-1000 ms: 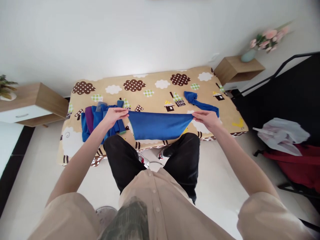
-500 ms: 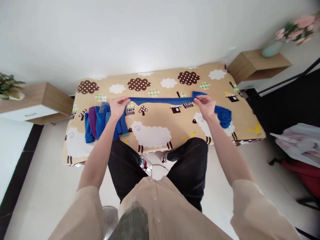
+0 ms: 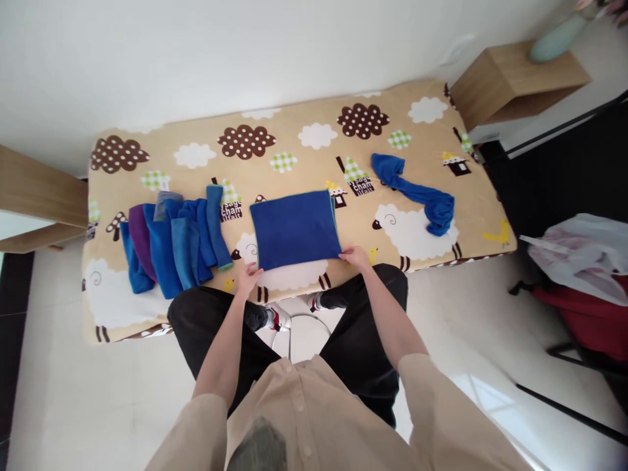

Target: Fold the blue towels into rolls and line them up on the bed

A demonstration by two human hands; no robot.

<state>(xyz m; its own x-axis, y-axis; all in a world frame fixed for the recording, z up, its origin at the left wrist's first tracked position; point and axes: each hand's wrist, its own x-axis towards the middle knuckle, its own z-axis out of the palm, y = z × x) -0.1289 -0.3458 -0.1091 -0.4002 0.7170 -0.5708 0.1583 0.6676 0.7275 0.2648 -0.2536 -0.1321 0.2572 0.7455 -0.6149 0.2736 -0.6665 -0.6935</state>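
Note:
A blue towel point(image 3: 295, 229) with a green edge lies spread out as a flat, doubled rectangle on the patterned bed sheet point(image 3: 314, 173). At its near left corner, my left hand point(image 3: 248, 280) pinches the cloth between thumb and fingers. My right hand point(image 3: 356, 257) grips the near right corner in the same way. Left of the towel is a row of rolled cloths point(image 3: 179, 242), mostly blue, one purple and one grey. Over on the right lies a crumpled blue cloth point(image 3: 417, 190), stretched out in a twisted strip.
A wooden bedside cabinet point(image 3: 42, 193) stands at the left end of the bed, and another wooden cabinet point(image 3: 515, 82) at the right end carries a pale green vase point(image 3: 557, 40). A plastic bag point(image 3: 583, 255) rests on a red item point(image 3: 579, 314) at the right.
The blue towel, held stretched in the air before, now lies flat on the sheet. Both hands have come down nearer my body and closer together. The view has shifted.

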